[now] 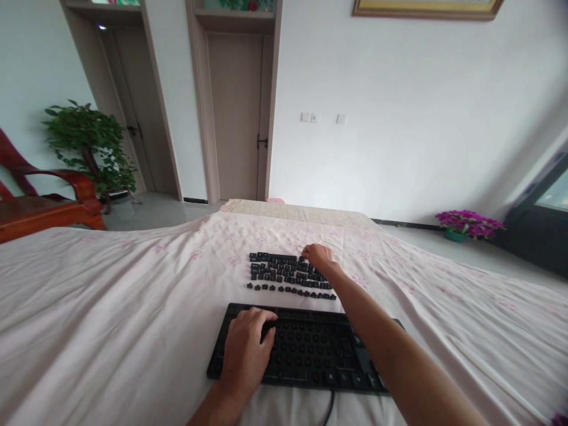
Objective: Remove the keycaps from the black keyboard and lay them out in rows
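Observation:
A black keyboard lies on the patterned cloth in front of me, many of its keys off and round key stems bare, with some keycaps still along the lower edge. My left hand rests on its left part, thumb and forefinger apart with a dark gap between them. Beyond the keyboard, loose black keycaps are laid out in rows. At the far right end of the top row, my right hand has its fingertips pinched down at a small black keycap, partly hidden. My right forearm crosses over the keyboard's right side.
A pale flowered cloth with folds covers the wide surface. A black cable runs from the keyboard toward me. Further off are a wooden armchair, a leafy plant, doors, a white wall and purple flowers.

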The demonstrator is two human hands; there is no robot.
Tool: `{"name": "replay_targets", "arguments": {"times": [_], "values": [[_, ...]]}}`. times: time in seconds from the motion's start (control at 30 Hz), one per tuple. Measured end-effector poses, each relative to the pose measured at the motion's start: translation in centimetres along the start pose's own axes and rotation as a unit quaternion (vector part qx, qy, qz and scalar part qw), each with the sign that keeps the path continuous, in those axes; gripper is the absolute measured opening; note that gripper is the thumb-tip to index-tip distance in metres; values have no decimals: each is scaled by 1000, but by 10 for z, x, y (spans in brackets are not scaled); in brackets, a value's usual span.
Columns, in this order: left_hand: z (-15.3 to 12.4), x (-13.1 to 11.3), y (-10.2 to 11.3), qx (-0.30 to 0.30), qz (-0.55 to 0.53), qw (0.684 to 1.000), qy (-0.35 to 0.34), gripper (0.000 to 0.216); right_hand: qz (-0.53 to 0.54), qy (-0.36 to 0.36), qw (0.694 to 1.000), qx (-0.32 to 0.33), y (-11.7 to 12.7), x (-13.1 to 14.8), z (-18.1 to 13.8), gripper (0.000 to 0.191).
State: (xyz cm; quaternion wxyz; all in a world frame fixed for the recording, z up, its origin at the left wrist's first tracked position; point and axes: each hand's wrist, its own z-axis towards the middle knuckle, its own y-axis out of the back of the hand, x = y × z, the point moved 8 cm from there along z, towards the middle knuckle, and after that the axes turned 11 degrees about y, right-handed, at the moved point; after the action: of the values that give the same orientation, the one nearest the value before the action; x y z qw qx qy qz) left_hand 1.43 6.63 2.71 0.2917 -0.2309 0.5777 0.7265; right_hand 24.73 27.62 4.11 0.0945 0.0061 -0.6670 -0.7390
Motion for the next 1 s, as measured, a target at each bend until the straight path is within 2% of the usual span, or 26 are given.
{"name": "replay_targets", "arguments": {"times": [0.17,0.3,0.43,0.53,0.6,0.67,0.83,1.0], "values": [[-2,-1,1,-8,1,1000,-10,20,-4,-3,1000,-24,21,-1,-15,27],[-2,-4,5,-14,1,1000,-16,21,-6,-5,999,-34,44,-11,-54,31],[3,-5,28,-67,30,997,-17,24,-24,-49,998,-19,56,-50,-119,36],[15,11,42,-100,49,994,17,29,-61,-117,991,16,54,-91,-173,39],[25,32,39,-71,31,995,57,31,-72,-156,983,62,46,-113,-204,43],[34,51,29,-26,-25,996,81,35,-70,-167,980,85,38,-122,-225,47],[43,78,12,43,-174,975,131,41,-70,-158,983,64,35,-114,-239,50],[48,94,28,20,-227,958,176,39,-52,-134,988,61,37,-89,-233,53]]}}
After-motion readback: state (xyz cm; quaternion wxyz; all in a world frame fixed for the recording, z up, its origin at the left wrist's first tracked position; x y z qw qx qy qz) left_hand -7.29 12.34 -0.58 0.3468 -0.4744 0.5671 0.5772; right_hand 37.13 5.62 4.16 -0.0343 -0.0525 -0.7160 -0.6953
